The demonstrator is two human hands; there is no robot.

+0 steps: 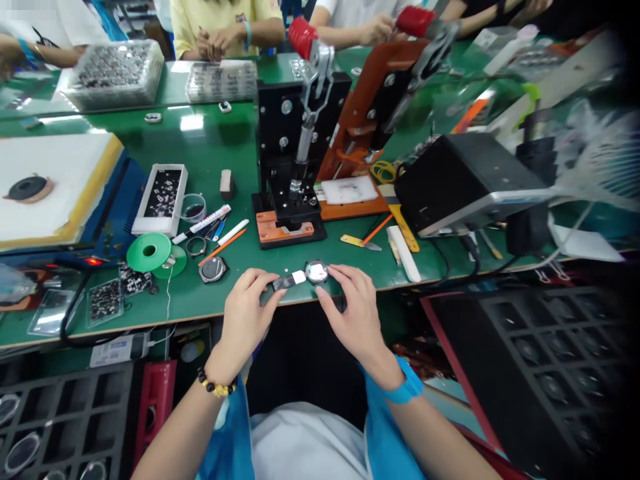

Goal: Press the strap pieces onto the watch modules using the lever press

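Observation:
Near the table's front edge, my left hand [249, 312] pinches a short dark strip [285, 282] with a white end between thumb and fingers. The strip's exact kind is unclear. My right hand [356, 312] grips a small round watch case [317, 271] with a shiny face by its right side, fingers above and thumb below. The strip's white end points at the case; whether they touch I cannot tell. Left of my hands lies another round watch case [213, 269], dark-faced, beside an orange stick [226, 245] and a black ring [197, 247].
A black toggle press [305, 153] stands ahead, an orange press [360, 133] behind it. At left are a green spool [149, 251], a parts box [160, 199] and a blue machine [113, 207]. Foam trays [70, 407] flank me below the table. Co-workers' hands [225, 41] are across the bench.

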